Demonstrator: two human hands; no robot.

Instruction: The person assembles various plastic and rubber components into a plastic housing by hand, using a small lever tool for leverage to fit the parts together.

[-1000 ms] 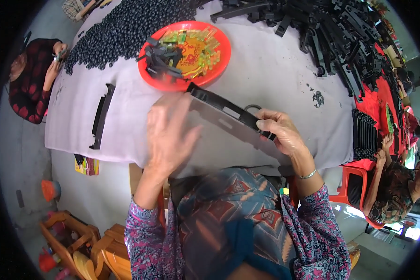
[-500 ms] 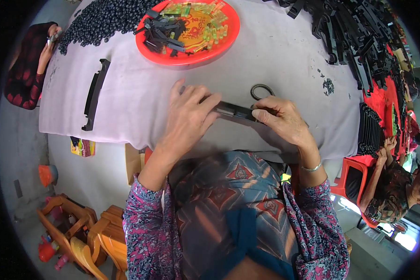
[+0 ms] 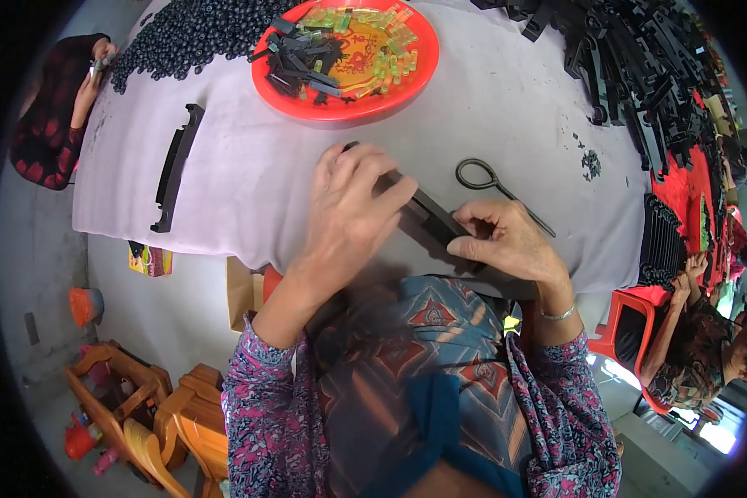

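Observation:
A long black plastic strip-shaped part (image 3: 430, 217) is held slantwise between my two hands, just above the cloth near the table's front edge. My left hand (image 3: 353, 203) is closed around its upper left end, and the fingers hide much of that end. At the lower right end, my right hand (image 3: 515, 239) pinches the part between thumb and fingers. Just beyond the right hand lies a dark metal rod tool with a ring handle (image 3: 495, 179), not held. Another black strip-shaped part (image 3: 176, 168) rests alone on the cloth to the left.
A red plate (image 3: 349, 112) holds black pieces and yellow-green clear pieces. Small dark round parts (image 3: 195, 41) are heaped at the far left; black plastic parts (image 3: 631, 66) pile up at the far right. Other people sit at left (image 3: 58, 116) and right (image 3: 693, 357).
The black part has turned, its right end swinging nearer to me. My right hand has come lower, away from the ring-handled tool, whose rod now shows.

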